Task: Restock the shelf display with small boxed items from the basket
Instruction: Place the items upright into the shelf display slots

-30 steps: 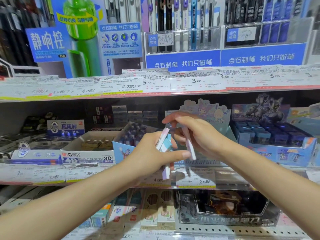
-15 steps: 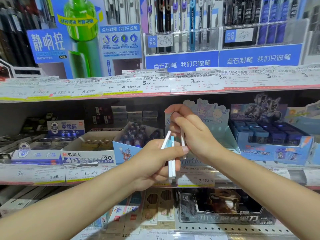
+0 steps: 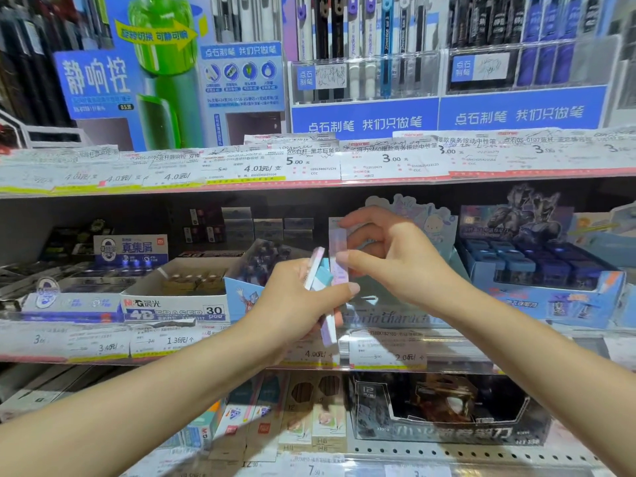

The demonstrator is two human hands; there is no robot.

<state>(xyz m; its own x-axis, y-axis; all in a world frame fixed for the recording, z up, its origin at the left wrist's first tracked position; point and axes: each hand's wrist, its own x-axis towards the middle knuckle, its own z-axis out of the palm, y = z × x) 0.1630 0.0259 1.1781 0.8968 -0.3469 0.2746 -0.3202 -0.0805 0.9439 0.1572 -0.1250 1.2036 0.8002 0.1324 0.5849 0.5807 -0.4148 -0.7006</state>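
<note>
A thin pastel box [image 3: 338, 251], pink and lilac, stands upright, pinched by its long edges between the thumb and forefinger of the right hand [image 3: 389, 256]; the other fingers of that hand curl loosely above it. Just to the left of it and touching or nearly so, the left hand [image 3: 296, 301] grips a small stack of similar flat boxes [image 3: 321, 290] (white, blue and lilac edges show, how many I cannot tell), thumb lying across their front and fingers wrapped behind, the stack tilted a little toward the left.

Behind the right hand stands a pale-blue cartoon-character display box [image 3: 423, 218] on the middle shelf, its printed backboard rising above the knuckles; its inside is hidden by the hands. To the right of the right hand sits a blue display carton [image 3: 550, 273] of dark-blue small items. To the left of the left hand are a tilted box with a hero figure [image 3: 247, 287] and, farther left, a white eraser carton [image 3: 175, 304] marked 4B and 30. Below both hands runs the shelf edge [image 3: 385, 352] with its price labels, and above them another labelled edge under racks of pens [image 3: 361, 46].
</note>
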